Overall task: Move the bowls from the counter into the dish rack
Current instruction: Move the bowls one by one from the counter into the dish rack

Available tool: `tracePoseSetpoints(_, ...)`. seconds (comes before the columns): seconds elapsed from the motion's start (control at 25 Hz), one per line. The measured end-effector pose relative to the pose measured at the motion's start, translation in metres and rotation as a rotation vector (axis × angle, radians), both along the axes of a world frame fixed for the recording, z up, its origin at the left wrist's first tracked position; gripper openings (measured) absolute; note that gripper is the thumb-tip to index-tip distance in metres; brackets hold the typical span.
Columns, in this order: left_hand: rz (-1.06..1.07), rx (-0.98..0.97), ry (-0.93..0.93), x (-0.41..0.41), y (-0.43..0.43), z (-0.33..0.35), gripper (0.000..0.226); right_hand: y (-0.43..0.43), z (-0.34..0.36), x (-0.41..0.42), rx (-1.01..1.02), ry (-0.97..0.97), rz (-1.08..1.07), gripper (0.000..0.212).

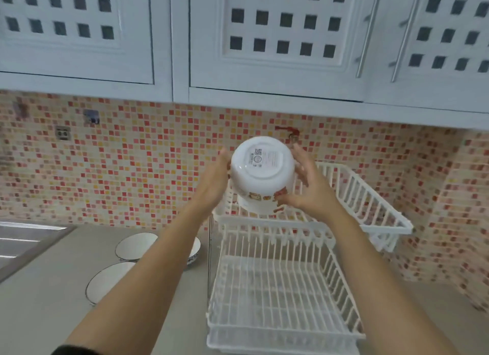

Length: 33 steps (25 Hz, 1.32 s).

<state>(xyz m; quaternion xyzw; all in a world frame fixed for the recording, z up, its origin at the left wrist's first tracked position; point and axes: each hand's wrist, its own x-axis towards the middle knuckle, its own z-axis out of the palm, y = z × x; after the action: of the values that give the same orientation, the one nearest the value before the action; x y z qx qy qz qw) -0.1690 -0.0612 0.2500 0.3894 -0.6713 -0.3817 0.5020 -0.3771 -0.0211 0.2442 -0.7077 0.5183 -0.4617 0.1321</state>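
Mosaic-tiled kitchen, and a bowl is going up to the dish rack's top tier.

Both hands make the grip: left hand and right hand press the sides of the white bowl, glossy, round, upturned, its labelled base facing us, just above the dish rack. Smooth glaze could slip between bare palms, or the rim could catch the white wire bars. Left of the rack, two more bowls wait on the grey table.
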Motion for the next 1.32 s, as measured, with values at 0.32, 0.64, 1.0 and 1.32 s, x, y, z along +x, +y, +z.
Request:
tracePoseSetpoints(0.32, 0.083, 0.032, -0.294, -0.032, -0.015, -0.015, 0.044, -0.019, -0.010, -0.015, 0.234, 0.162, -0.009, 0.108)
tracePoseSetpoints(0.64, 0.163, 0.066, -0.462, -0.040, -0.017, -0.018, 0.064, -0.037, -0.018, -0.008, 0.271, 0.312, -0.117, 0.107)
tracePoseSetpoints(1.0, 0.118, 0.124, -0.487, -0.040, -0.013, -0.015, 0.069, -0.035, -0.018, -0.011, 0.332, 0.253, -0.163, 0.123)
tracePoseSetpoints(1.32, 0.212, -0.064, -0.324, 0.002, -0.001, 0.003, 0.058, -0.016, 0.006, 0.039, 0.184, 0.187, -0.150, 0.087)
